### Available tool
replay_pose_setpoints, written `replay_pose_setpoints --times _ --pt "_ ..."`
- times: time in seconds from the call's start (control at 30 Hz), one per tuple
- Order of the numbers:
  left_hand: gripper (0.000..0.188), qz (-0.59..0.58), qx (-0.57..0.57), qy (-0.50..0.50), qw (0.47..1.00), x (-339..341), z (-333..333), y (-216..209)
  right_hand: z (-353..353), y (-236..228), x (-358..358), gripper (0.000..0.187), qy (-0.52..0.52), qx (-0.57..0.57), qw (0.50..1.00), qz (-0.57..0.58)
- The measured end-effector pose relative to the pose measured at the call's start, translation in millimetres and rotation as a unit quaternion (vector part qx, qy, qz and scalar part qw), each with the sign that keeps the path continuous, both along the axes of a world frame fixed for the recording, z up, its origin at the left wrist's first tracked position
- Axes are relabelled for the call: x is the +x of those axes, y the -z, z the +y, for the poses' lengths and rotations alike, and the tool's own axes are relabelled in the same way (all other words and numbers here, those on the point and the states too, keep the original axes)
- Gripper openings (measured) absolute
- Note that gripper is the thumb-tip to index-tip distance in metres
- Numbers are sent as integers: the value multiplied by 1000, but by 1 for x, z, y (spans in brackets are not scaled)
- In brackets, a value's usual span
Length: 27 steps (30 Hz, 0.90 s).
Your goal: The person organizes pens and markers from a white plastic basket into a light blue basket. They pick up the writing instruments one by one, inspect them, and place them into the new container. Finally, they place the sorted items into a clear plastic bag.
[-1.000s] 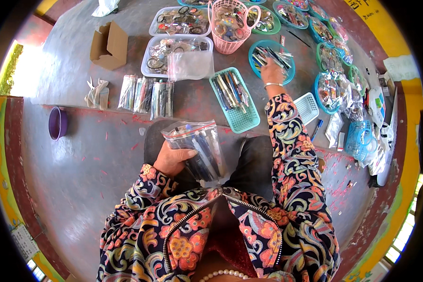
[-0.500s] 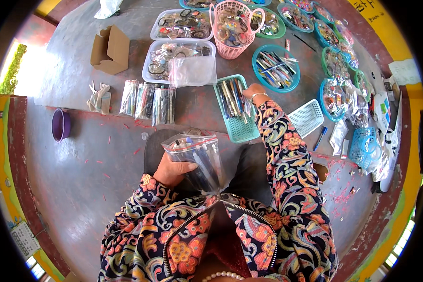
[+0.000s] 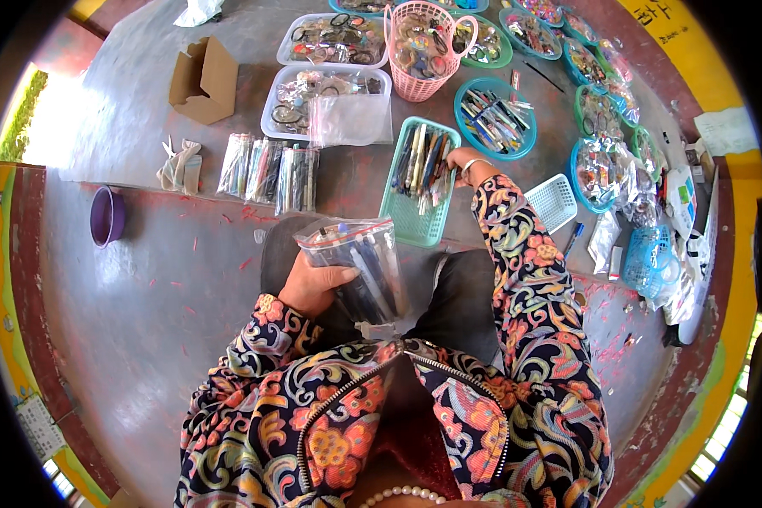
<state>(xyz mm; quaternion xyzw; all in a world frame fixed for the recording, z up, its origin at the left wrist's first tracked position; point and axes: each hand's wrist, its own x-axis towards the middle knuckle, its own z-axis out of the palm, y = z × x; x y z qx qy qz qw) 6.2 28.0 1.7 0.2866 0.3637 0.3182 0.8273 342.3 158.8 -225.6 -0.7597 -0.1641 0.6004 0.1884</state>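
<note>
Left hand [image 3: 313, 284] sits centre frame, just above the lap; fingers curled under and round a clear zip bag [image 3: 357, 269] of dark pens, thumb across the front; bag stands upright w/ its open mouth up, prob. so contents stay in and more can drop in from the top. Right hand [image 3: 461, 161] is stretched out to upper centre, fingers closed in a pinch on pens at the right edge of the green rectangular basket [image 3: 415, 222]; a bangle shows at the wrist.

Basket lies just beyond the knees, long side toward the person, so it's w/in reach of the right arm w/o leaning. Left of it a row of filled clear packs [image 3: 267, 169] lies side by side, set apart from the loose stock. Further up: a round blue tray of pens [image 3: 463, 127], a pink handled basket [image 3: 423, 51], two clear tubs [image 3: 330, 89]; a small white basket [image 3: 554, 199] sits right of the sleeve.

Right side is crowded w/ trays and bags up to the yellow edge; little room there. Left side of the floor [image 3: 144, 322] is open, only a purple bowl [image 3: 107, 216] and a cardboard box [image 3: 203, 80] near it.
</note>
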Motion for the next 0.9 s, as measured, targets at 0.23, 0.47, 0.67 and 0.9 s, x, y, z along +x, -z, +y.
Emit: replay_pose_setpoints --times 0.23,0.47,0.67,0.9 --pt "51 -58 -1 -10 998 -10 6 6 -28 -73 15 28 155 138 965 160" --pt "52 -79 94 -29 992 -24 15 -1 -136 -142 9 28 273 259 884 278" --pt "42 -163 194 -52 966 -37 15 -39 -249 -177 -69 21 407 285 818 290" --pt "39 -140 299 -37 943 -50 6 -46 -320 -126 -125 13 408 203 806 378"
